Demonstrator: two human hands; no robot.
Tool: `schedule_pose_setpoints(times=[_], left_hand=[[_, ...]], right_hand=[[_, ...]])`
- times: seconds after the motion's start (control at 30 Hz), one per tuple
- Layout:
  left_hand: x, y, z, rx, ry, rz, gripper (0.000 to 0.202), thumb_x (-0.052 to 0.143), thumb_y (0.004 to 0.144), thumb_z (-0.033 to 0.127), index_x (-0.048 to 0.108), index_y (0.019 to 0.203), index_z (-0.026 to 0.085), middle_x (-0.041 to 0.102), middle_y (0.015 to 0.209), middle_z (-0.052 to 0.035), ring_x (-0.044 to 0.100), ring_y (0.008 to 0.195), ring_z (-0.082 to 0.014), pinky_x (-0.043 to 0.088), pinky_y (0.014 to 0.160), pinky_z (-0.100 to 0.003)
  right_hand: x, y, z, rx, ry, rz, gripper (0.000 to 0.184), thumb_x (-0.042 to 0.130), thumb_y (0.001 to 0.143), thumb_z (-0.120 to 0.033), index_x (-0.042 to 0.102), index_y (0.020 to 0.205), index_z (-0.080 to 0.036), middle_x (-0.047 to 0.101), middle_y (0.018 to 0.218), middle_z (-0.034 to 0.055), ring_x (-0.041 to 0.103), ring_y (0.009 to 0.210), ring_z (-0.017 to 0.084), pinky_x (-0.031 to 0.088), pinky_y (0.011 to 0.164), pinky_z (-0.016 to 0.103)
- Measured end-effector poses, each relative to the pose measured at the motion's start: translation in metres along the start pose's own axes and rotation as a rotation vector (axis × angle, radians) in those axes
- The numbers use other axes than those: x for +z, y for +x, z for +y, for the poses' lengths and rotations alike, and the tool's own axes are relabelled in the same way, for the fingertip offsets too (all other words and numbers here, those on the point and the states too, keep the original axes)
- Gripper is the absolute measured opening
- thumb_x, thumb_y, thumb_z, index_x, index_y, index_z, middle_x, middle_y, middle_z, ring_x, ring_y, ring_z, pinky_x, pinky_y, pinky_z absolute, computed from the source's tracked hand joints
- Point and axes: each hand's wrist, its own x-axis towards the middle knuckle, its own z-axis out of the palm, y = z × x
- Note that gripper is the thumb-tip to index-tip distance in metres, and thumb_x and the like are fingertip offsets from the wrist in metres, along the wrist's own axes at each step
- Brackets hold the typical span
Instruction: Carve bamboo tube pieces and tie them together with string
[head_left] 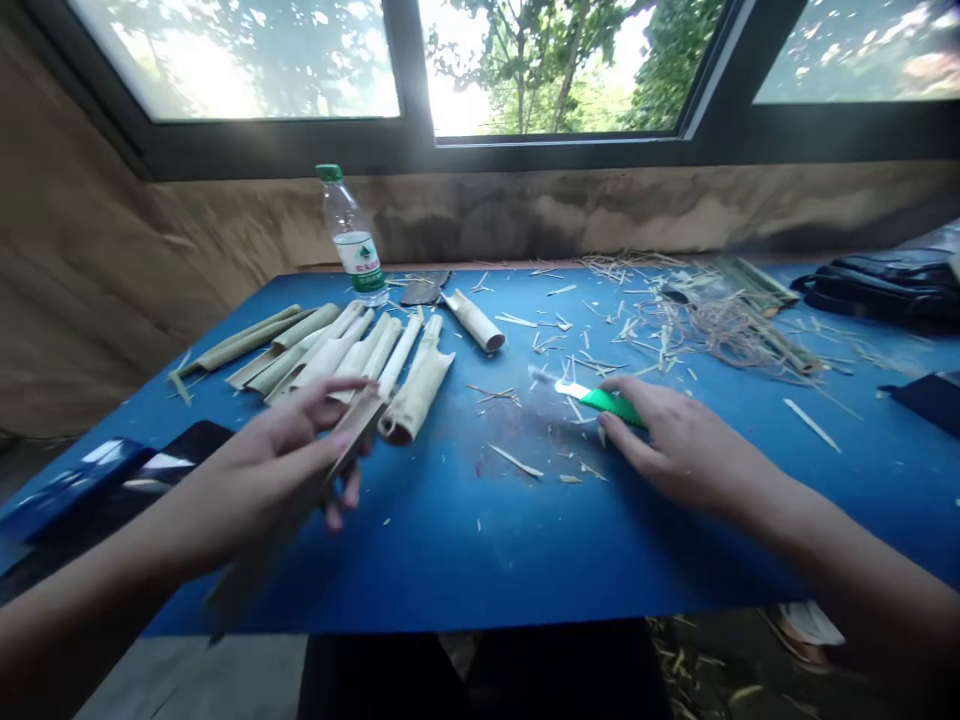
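Two bare hands are working over a blue table [480, 560], each holding one item. The left hand [274, 475] is curling its fingers around a thin bamboo strip [351, 432], which is slanting from the fingers down toward the near table edge. The right hand [679, 450] is gripping a green utility knife [613, 407] between thumb and fingers, narrowly closed on the handle, with the pale blade pointing left, well apart from the strip. Small bamboo slivers [514, 460] are lying scattered on the table around the blade. Split bamboo pieces [322, 345] are lying side by side in a loose row just beyond the left hand, beside a hollow bamboo section [416, 395] and a short bamboo tube [474, 320]. A plastic water bottle [351, 230] with a green cap is standing upright near the far table edge, just beside a dark flat piece [424, 288]. A heap of fine bamboo shavings [720, 335] is lying toward the right, near a black bag [874, 285]. Windows [547, 70] above a stained tan wall [570, 210] are showing trees outside.
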Motion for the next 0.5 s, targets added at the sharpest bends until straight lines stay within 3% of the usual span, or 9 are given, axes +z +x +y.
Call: schedule_pose_setpoints(times=[0.07,0.13,0.2,0.3,0.4,0.5], left_hand=[[-0.001,-0.002,-0.014,-0.144,0.051,0.005,0.06,0.075,0.094,0.065,0.06,0.15,0.052,0.075,0.076,0.0029,0.073,0.068,-0.0282,0.063,0.064,-0.045],[0.002,0.008,-0.02,-0.146,0.077,0.019,0.064,0.077,0.088,0.07,0.062,0.149,0.056,0.075,0.074,0.004,0.072,0.07,-0.0296,0.062,0.068,-0.047],[0.007,0.027,-0.018,-0.087,0.109,0.023,0.065,0.077,0.089,0.069,0.061,0.15,0.053,0.076,0.078,0.0033,0.071,0.073,-0.0296,0.061,0.073,-0.047],[0.011,0.056,-0.005,-0.035,0.218,0.006,0.064,0.066,0.099,0.065,0.053,0.158,0.042,0.078,0.087,-0.0006,0.073,0.079,-0.0292,0.061,0.079,-0.047],[0.008,0.073,0.006,0.058,0.534,0.028,0.064,0.058,0.104,0.063,0.05,0.162,0.037,0.082,0.115,-0.0079,0.075,0.102,-0.0351,0.06,0.091,-0.05],[-0.001,0.076,0.005,0.19,0.853,0.093,0.061,0.059,0.102,0.063,0.059,0.158,0.039,0.076,0.145,-0.0069,0.07,0.129,-0.0434,0.055,0.104,-0.056]], right_hand=[[-0.004,-0.001,0.005,0.006,0.004,-0.021,0.032,0.052,0.11,-0.05,0.065,0.123,-0.024,0.078,0.107,0.0102,0.069,0.087,0.028,0.044,0.07,0.038],[-0.012,0.009,0.022,0.064,-0.038,-0.048,0.03,0.061,0.103,-0.053,0.068,0.102,-0.024,0.076,0.09,0.0078,0.064,0.075,0.026,0.037,0.063,0.036],[-0.026,0.029,0.05,0.184,-0.054,-0.038,0.038,0.066,0.099,-0.06,0.07,0.085,-0.024,0.072,0.078,0.007,0.062,0.068,0.025,0.034,0.059,0.036],[-0.048,0.065,0.095,0.353,-0.055,0.0,0.047,0.071,0.095,-0.069,0.076,0.087,-0.023,0.075,0.08,0.0088,0.065,0.071,0.026,0.04,0.063,0.038],[-0.057,0.096,0.119,0.436,0.014,-0.09,0.055,0.079,0.085,-0.076,0.083,0.093,-0.022,0.079,0.086,0.0095,0.07,0.078,0.029,0.045,0.067,0.038],[-0.045,0.113,0.121,0.433,0.037,-0.118,0.046,0.086,0.082,-0.064,0.086,0.098,-0.021,0.081,0.091,0.0096,0.072,0.081,0.029,0.047,0.067,0.036]])
